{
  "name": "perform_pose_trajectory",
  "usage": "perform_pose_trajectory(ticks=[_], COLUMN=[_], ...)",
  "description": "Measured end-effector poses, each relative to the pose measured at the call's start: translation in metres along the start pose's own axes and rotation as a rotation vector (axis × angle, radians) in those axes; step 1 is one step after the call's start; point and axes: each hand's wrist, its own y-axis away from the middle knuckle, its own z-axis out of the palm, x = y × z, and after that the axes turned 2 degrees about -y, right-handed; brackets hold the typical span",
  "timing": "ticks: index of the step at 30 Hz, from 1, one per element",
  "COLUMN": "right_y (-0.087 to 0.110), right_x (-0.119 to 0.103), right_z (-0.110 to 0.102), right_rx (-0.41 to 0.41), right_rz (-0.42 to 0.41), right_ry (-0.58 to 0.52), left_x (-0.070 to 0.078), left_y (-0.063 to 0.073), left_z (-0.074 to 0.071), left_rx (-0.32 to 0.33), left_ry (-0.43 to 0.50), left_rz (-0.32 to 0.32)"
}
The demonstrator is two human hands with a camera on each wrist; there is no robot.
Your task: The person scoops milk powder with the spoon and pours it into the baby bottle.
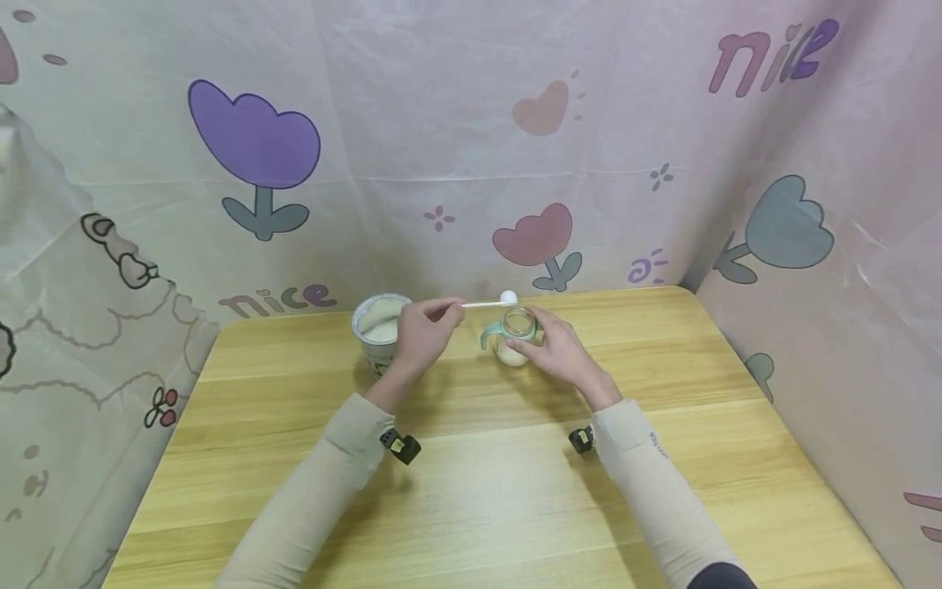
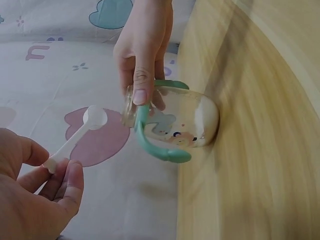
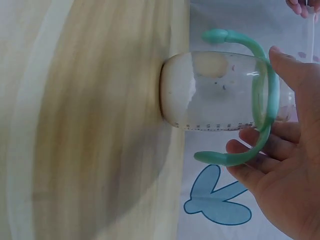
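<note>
My left hand (image 1: 425,337) pinches the handle end of a white measuring scoop (image 2: 75,139) between thumb and fingers. The scoop's bowl hangs just above the mouth of a clear baby bottle (image 1: 513,355), apart from it. Whether the bowl holds powder I cannot tell. My right hand (image 1: 557,350) grips the bottle near its neck, at the green two-handled ring (image 3: 272,95). Upright on the table, the uncapped bottle has white powder (image 3: 177,90) in its bottom. A tin (image 1: 377,353) of pale powder stands beside my left hand, which partly hides it.
The wooden table (image 1: 471,491) reaches back to a patterned cloth (image 1: 412,139) hung behind it and along both sides. Dark wrist cameras (image 1: 401,446) sit on both of my sleeves.
</note>
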Motion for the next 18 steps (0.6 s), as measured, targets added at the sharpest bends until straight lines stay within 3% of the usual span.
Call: perform_pose_trajectory(ticks=[7, 18], right_y=[-0.008, -0.020], right_x=[-0.010, -0.035], right_z=[-0.003, -0.004], right_rx=[0.018, -0.033], right_rz=[-0.060, -0.090], right_ry=[0.014, 0.023], left_x=[0.001, 0.005], left_y=[-0.001, 0.002], left_z=[-0.016, -0.040], left_rx=[0.028, 0.078], left_ry=[-0.017, -0.006], left_rz=[0.016, 0.008])
